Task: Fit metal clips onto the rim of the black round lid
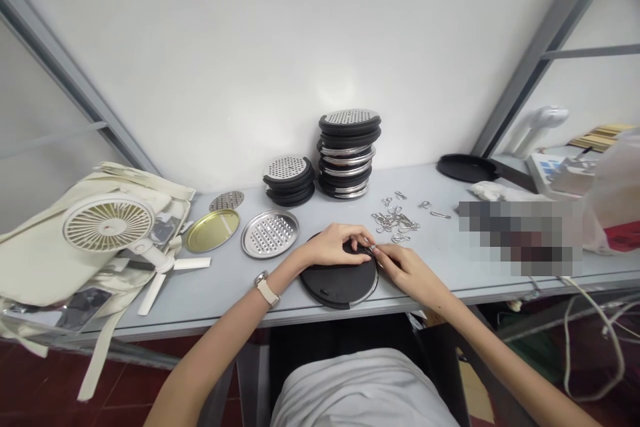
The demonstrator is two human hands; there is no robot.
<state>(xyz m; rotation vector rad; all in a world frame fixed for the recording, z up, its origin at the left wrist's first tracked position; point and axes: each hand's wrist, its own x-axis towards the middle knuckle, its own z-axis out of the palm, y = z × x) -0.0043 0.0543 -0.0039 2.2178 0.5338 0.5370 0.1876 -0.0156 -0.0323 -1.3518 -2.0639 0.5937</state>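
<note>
A round black grater base [345, 283] lies flat on the table edge in front of me, a strip of metal rim showing at its right. My left hand [343, 245] rests over its top, thumb and fingers closed at a small metal wire clip [371, 250] by the upper right edge. From the right, my right hand [404, 267] pinches the same clip; the fingertips partly hide it. Several loose wire clips [395, 220] lie beyond my right hand. To the left is a round metal grater plate [270, 233].
Behind stand a tall stack of graters [347, 160] and a shorter stack [289, 180]. A gold-coloured lid [213, 229] and a perforated disc [227, 201] lie left. A white fan [109, 223] sits on a cream bag [40, 240]. A black round tray [467, 167] is back right.
</note>
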